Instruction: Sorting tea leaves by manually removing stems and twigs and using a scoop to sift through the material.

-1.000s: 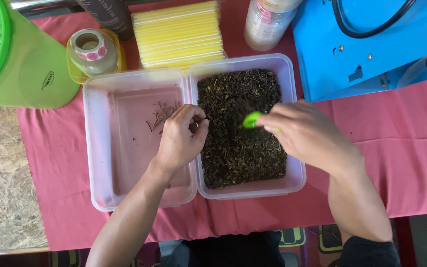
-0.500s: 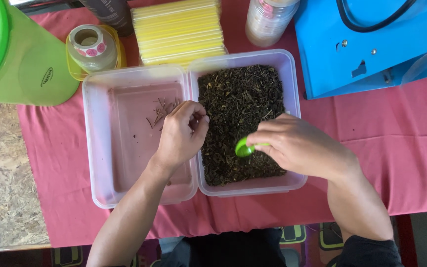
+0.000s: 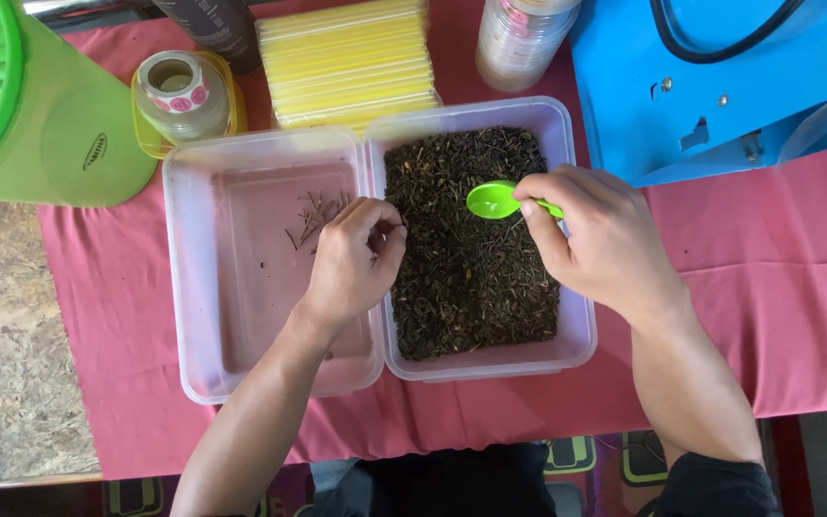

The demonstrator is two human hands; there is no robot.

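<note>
- My right hand (image 3: 605, 244) pinched a green spoon (image 3: 496, 200) over the tub of dark dried leaves (image 3: 471, 258).
- My left hand (image 3: 351, 258) curled loosely, holding nothing I could see, at the divider beside the near-empty tub (image 3: 241, 287).
- I judged shallow, level scoops best, to avoid spilling.

Two open tubs stand side by side on a cloth (image 3: 796, 287), touching each other. The right tub (image 3: 576, 335) is full of dried leaves (image 3: 471, 278); the left tub (image 3: 184, 287) holds only a few stems (image 3: 313, 213). Behind them lies a stack of straws (image 3: 351, 62), with a roll of stickers (image 3: 179, 91) to its left and a jar (image 3: 524, 38) to its right. A jug (image 3: 40, 105) stands at far left, a machine (image 3: 729, 77) at far right. The left hand (image 3: 351, 263) rests over the tubs' shared edge; the right hand (image 3: 600, 239) holds a spoon (image 3: 495, 201) above the leaves.
</note>
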